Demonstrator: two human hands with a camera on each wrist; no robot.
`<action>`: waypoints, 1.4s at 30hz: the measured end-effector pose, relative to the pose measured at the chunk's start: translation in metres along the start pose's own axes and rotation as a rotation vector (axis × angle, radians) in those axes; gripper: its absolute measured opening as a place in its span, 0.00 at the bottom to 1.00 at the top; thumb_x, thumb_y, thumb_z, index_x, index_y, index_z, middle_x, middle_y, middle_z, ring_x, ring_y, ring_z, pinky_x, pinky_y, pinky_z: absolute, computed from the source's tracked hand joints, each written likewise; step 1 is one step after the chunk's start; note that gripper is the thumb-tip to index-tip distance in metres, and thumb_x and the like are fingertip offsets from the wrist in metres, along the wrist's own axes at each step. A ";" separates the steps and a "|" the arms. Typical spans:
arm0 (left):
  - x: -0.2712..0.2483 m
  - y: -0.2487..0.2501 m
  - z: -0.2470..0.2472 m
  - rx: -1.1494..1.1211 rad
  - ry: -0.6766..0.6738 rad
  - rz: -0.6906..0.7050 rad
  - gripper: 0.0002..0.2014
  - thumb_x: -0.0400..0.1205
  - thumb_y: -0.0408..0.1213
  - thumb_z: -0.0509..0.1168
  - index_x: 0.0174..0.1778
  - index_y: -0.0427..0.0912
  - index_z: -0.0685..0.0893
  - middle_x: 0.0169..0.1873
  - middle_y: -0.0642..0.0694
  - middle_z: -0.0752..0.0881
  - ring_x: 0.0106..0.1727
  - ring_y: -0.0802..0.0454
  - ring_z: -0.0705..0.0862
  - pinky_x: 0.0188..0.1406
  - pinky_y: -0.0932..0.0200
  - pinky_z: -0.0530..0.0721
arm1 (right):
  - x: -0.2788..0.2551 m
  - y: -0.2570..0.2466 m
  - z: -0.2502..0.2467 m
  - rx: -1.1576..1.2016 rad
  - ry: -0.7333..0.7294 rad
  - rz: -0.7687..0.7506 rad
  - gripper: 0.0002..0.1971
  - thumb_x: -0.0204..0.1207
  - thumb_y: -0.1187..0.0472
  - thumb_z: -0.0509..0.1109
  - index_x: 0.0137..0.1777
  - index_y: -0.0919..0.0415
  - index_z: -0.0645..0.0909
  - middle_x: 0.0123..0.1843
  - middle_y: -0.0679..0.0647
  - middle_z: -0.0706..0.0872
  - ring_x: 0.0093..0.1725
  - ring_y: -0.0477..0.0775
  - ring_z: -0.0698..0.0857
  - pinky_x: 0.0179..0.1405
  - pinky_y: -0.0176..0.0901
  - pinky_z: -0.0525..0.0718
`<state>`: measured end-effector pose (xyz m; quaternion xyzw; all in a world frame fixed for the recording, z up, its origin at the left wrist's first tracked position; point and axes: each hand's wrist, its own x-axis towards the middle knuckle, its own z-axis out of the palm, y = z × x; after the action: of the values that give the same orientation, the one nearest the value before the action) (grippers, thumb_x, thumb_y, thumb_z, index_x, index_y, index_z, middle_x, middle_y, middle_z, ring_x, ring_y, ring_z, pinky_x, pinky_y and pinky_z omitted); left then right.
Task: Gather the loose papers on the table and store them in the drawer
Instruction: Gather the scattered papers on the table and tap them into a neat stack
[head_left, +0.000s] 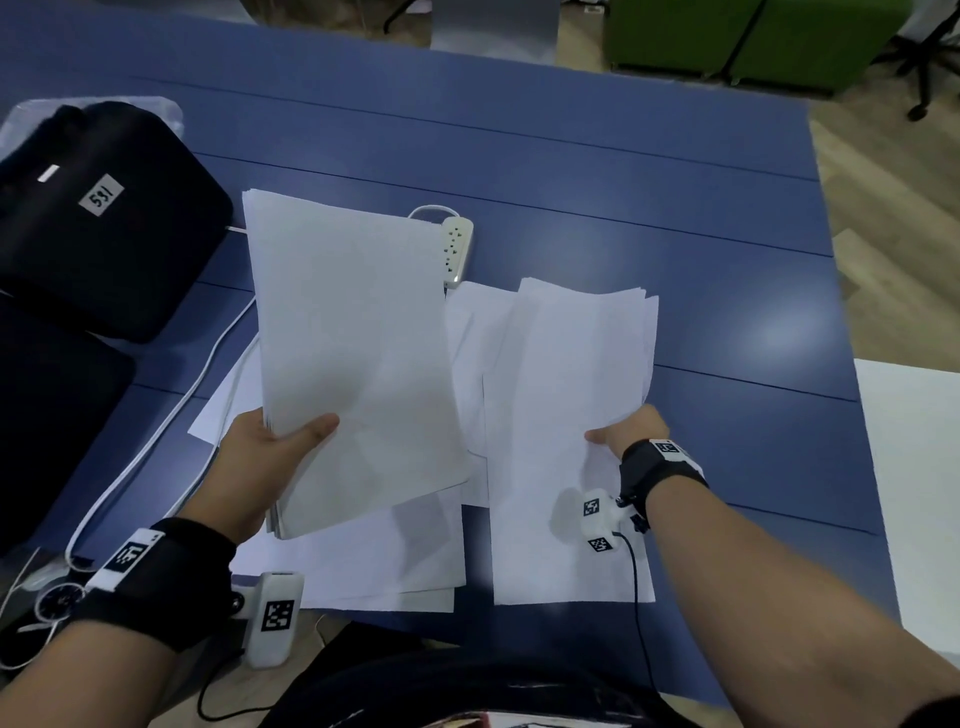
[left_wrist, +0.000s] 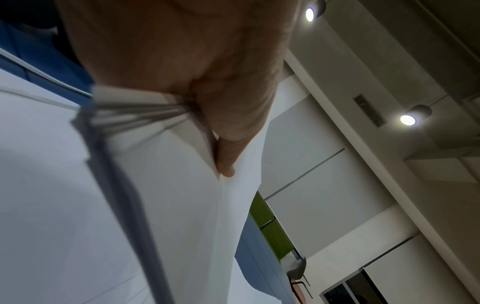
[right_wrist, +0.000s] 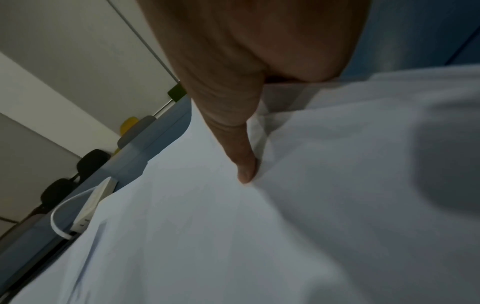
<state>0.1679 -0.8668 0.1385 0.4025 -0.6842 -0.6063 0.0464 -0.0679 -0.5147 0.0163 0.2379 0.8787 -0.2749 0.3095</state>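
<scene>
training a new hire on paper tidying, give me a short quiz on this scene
1. True or false: the left hand holds a stack of papers lifted off the blue table.
2. What is the right hand gripping? A) the power strip B) a second bunch of papers C) the black bag
3. Fill in: more loose sheets lie on the table ____ the left hand's stack.

Key: 1 true; 2 B; 3 under

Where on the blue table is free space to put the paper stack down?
Bare blue table lies beyond the white power strip and right of the right hand. It is crowded near the black bag and the loose white sheets.
</scene>
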 end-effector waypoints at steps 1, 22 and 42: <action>0.000 -0.001 -0.001 0.001 0.000 0.000 0.04 0.84 0.36 0.78 0.53 0.45 0.92 0.43 0.53 0.98 0.39 0.55 0.96 0.47 0.52 0.89 | 0.003 0.003 0.001 0.082 -0.027 -0.021 0.38 0.59 0.56 0.94 0.67 0.67 0.82 0.65 0.63 0.90 0.60 0.66 0.90 0.54 0.52 0.88; 0.008 -0.021 -0.005 -0.010 -0.002 -0.074 0.08 0.83 0.38 0.79 0.57 0.42 0.94 0.49 0.46 0.98 0.51 0.40 0.96 0.57 0.41 0.92 | -0.014 0.030 -0.111 0.396 -0.370 -0.198 0.17 0.76 0.74 0.80 0.64 0.66 0.88 0.59 0.63 0.95 0.58 0.65 0.93 0.64 0.56 0.87; 0.011 -0.039 0.004 -0.011 -0.059 -0.143 0.05 0.84 0.35 0.78 0.54 0.40 0.92 0.45 0.47 0.98 0.49 0.38 0.95 0.54 0.45 0.91 | -0.022 0.085 -0.198 0.412 -0.250 -0.258 0.19 0.79 0.71 0.77 0.68 0.57 0.87 0.59 0.48 0.96 0.51 0.45 0.96 0.54 0.45 0.83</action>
<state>0.1781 -0.8682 0.0990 0.4322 -0.6514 -0.6234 -0.0150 -0.0845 -0.3333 0.1325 0.1463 0.7823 -0.5123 0.3228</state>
